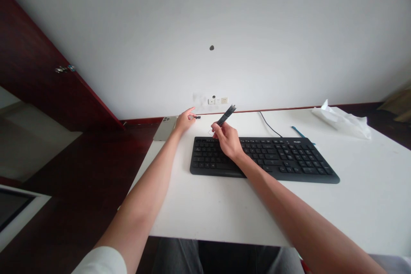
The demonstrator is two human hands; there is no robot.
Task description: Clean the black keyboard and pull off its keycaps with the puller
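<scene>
Right now, your right hand [227, 139] pinches one slim dark stick-shaped object [226, 115] between thumb and fingers, with most of its length sticking out above the grip. Its long axis slants, the free end pointing up and to the right toward the wall, the lower end tucked into your fingers. It is held in the air above the upper left part of the one black keyboard [265, 160]. Your left hand [185, 120] is open, its fingers reaching toward one small black piece [197, 117] on the white table [353, 192]; you cannot tell whether they touch it. One smartphone [165, 128] lies just left of that hand, at the table's edge. Farther right are one black cable [269, 125] running up from the keyboard, one thin blue item [298, 132], and one crumpled white plastic bag [342, 120].
</scene>
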